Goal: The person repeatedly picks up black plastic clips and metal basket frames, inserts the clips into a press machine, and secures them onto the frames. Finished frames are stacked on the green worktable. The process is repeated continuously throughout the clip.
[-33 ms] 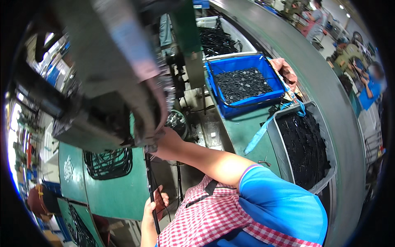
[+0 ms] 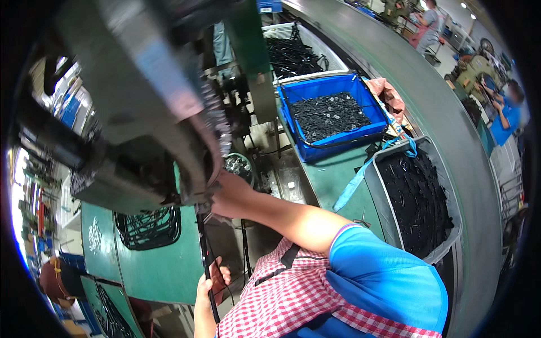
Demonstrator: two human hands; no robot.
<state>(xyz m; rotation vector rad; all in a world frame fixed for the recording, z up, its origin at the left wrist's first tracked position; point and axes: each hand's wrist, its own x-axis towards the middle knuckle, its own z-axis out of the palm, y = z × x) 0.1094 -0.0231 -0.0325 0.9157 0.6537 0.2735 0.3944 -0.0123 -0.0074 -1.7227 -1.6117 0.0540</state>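
Observation:
A thin black rod-like strip (image 2: 203,248) runs down from under the large grey-green machine head (image 2: 129,112). My left hand (image 2: 204,288) is closed around its lower part, thumb against the strip and fingertips showing on the other side. My right hand (image 2: 230,196) reaches up against the machine head, at the upper end of the strip. Its fingers are hidden behind the machine, so whether they grip anything does not show. Beyond that hand sits a round container (image 2: 241,166) of small shiny parts.
Right of the machine stand a blue crate (image 2: 304,153) of small black pieces, a grey bin (image 2: 389,209) of black parts and a white basket (image 2: 338,63) of black strips. Black looped frames (image 2: 147,228) lie on the green table (image 2: 158,276). A conveyor (image 2: 451,118) curves along the right.
The whole view has shifted very slightly. Both hands and the strip keep nearly the same places against the machine.

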